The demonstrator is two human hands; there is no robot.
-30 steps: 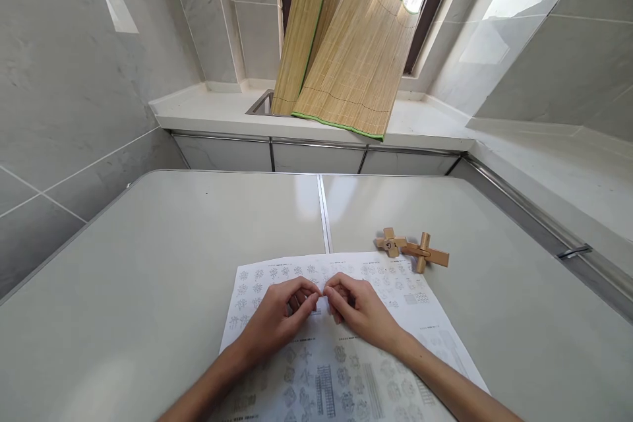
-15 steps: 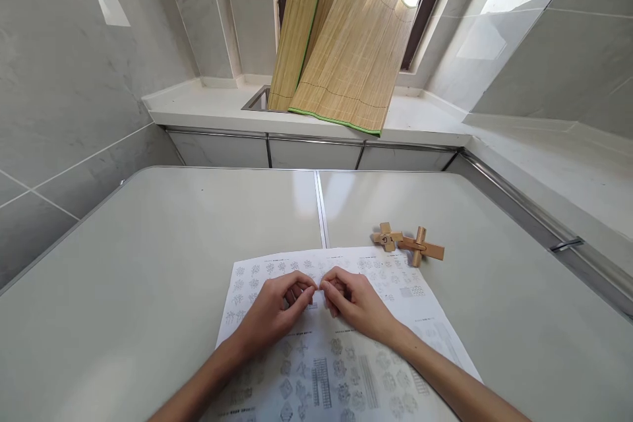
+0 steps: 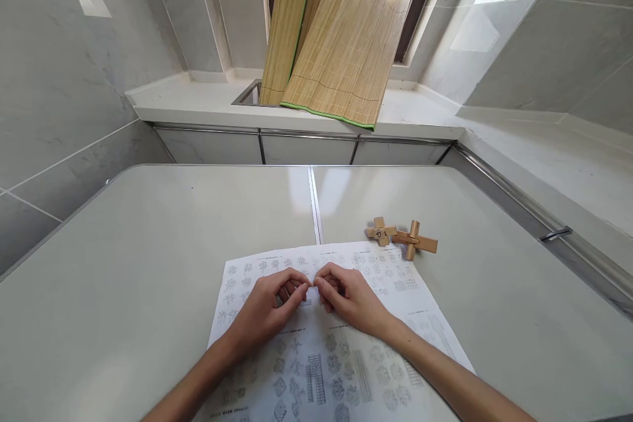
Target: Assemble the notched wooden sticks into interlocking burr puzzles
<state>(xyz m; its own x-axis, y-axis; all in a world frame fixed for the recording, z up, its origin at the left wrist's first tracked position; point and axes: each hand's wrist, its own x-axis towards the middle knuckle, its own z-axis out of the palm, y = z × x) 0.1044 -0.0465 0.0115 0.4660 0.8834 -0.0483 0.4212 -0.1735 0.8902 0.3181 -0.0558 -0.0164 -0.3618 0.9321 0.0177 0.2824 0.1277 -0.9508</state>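
A large printed sheet lies on the table under both my hands, covered in small line drawings and text. My left hand is closed above it, the thumb and forefinger pinched together. Mirroring it, my right hand is curled the same way, and the two pinches meet tip to tip over the paper. No object shows between the fingers. Beyond the right hand, at the sheet's upper right edge, lie two wooden cross-shaped puzzle pieces, a smaller one with a dark mark and a longer one with a rounded bar.
The pale table has a seam down its middle. Behind it, a bamboo mat leans across a white counter, partly over a sink by the window. Grey tiled walls stand on both sides, with a metal rail at right.
The whole view has shifted slightly, so everything sits a little further left and higher in the picture. Both hands keep the same pose, and the wooden pieces have not moved on the table.
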